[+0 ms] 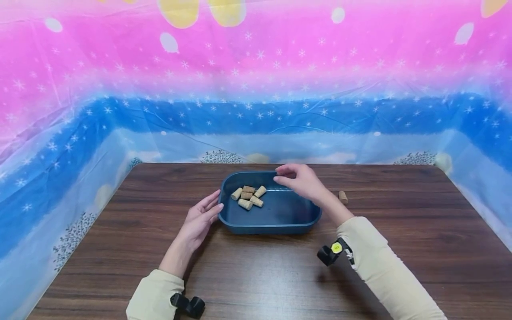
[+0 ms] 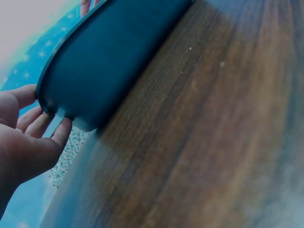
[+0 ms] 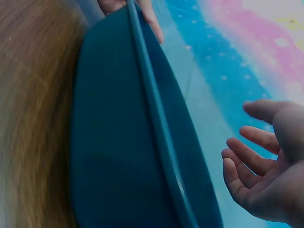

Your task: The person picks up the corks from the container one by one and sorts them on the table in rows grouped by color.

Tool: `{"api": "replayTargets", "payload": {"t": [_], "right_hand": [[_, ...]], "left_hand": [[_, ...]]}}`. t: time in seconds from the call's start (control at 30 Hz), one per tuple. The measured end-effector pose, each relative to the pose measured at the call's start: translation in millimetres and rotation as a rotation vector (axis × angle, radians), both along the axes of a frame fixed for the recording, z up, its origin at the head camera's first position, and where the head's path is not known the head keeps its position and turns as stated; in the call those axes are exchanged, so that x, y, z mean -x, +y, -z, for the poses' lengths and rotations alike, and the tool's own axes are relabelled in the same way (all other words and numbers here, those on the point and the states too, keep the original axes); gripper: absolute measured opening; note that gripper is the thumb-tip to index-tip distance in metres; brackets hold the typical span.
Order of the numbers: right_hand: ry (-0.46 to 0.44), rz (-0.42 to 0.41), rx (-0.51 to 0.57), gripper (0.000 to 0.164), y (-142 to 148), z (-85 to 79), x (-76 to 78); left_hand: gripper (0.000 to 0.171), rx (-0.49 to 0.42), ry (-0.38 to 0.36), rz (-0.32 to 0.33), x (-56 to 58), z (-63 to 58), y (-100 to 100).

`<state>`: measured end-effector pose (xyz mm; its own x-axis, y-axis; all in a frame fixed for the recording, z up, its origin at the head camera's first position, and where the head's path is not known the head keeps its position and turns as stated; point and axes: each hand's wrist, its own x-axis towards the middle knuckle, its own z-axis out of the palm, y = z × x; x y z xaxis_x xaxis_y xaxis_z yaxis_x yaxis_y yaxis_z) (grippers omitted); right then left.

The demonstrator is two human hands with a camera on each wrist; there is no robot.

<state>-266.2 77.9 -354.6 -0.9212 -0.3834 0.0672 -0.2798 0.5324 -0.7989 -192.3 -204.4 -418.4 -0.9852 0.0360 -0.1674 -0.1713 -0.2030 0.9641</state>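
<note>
My left hand holds the left end of a dark blue rectangular basin, thumb at the rim and fingers against the outer wall. The left wrist view shows those fingertips touching the basin's side. Inside, several wine corks lie grouped toward the left. Over the basin's far right part hovers my right hand, its thumb and loosely bent fingers apart. Nothing sits between the fingers in the right wrist view. Another cork stands on the table, right of the basin and beyond the right wrist.
The table has a dark wood-grain top. A printed pink and blue cloth hangs around its back and sides. Black wrist cameras are strapped over both cream sleeves.
</note>
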Motion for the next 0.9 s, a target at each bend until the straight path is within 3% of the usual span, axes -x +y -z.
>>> {"api": "replayTargets", "payload": {"t": [0.33,0.73,0.9], "right_hand": [[-0.012,-0.041,-0.089,0.036,-56.2,13.9,3.4],[-0.039,0.074,-0.273,0.027,-96.4,26.5,10.7],[-0.062,0.101,-0.296,0.017,-105.8,25.3,8.7]], "left_hand": [[0.053,-0.008,0.002,-0.007,-1.2,-0.6,-0.8],[0.052,-0.007,0.013,-0.005,-0.1,-0.4,-0.6],[0.052,-0.006,0.009,0.001,-1.1,-1.0,-1.3]]}}
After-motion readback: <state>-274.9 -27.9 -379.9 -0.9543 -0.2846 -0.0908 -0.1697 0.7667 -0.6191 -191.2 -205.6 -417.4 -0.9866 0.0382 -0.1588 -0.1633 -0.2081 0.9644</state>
